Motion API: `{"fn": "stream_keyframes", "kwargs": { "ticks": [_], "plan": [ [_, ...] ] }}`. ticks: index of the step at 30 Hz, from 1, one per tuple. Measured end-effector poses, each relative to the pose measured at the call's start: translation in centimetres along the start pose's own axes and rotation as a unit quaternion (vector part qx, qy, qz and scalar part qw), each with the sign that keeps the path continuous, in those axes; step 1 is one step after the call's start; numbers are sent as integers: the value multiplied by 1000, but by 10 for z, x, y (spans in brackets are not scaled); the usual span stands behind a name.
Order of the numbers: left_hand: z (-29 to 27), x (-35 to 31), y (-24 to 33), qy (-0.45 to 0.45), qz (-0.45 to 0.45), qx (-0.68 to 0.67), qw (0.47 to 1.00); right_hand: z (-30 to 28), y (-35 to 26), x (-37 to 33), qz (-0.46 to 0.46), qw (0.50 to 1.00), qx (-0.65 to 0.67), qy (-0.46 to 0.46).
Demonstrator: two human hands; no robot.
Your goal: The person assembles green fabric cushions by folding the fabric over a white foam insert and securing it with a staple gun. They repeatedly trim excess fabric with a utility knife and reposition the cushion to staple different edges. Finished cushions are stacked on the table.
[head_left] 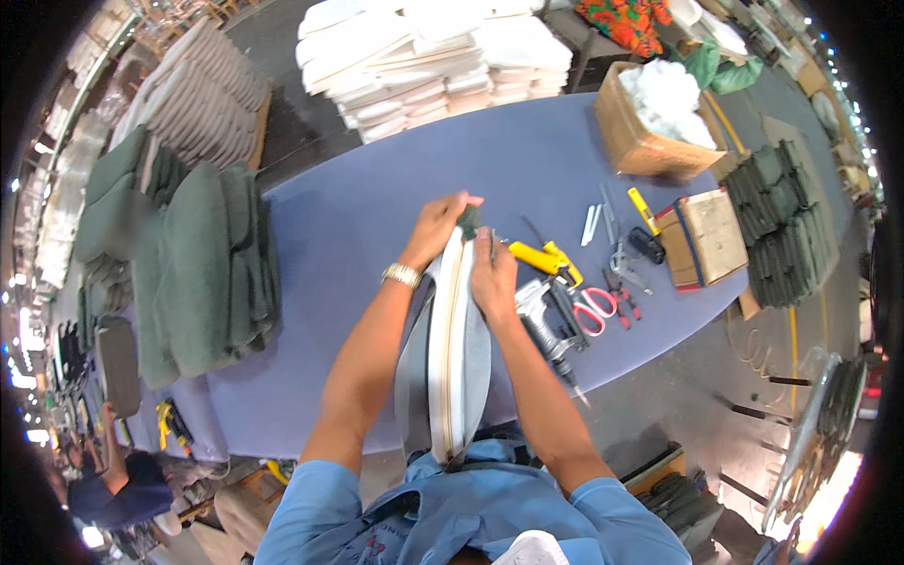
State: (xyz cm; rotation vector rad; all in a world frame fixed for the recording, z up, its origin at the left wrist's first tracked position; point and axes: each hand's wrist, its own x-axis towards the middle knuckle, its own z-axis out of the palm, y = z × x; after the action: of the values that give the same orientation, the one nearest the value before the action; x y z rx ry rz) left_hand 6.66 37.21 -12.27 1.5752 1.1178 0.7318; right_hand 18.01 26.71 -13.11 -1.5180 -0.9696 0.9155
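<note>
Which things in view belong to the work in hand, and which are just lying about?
Seemingly in use:
grey and white cushion, held near its far end by left hand and right hand
green cloth there

Seemingly lying about:
scissors
pliers
yellow tool
cardboard box
white stuffing
stacked green pads

Even, moderately bright light covers the blue table (348,217); beneath its near right edge the floor (650,391) falls into dimmer shade. Past the far edge, the white stack (424,66) is nearly washed out. Strong glare (833,504) burns beyond the near right corner, with pinpoint lights along both picture sides. 1 smeared patch blurs the green pieces (202,273) at the left edge. Fisheye distortion bows the table's edges; black vignetting rings the view, and the periphery is soft.
</note>
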Motion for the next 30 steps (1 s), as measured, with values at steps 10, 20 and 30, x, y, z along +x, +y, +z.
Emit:
{"fn": "stream_keyframes", "kwargs": {
  "ticks": [10,20,30],
  "plan": [
    [-193,85,-109,-47,106,74,990,197,41,155,52,994,-38,-90],
    [-148,235,-173,-69,146,152,975,175,138,304,3,997,-25,-68],
    [58,258,-108,28,210,255,943,-13,182,323,132,964,215,-82]
  ]
}}
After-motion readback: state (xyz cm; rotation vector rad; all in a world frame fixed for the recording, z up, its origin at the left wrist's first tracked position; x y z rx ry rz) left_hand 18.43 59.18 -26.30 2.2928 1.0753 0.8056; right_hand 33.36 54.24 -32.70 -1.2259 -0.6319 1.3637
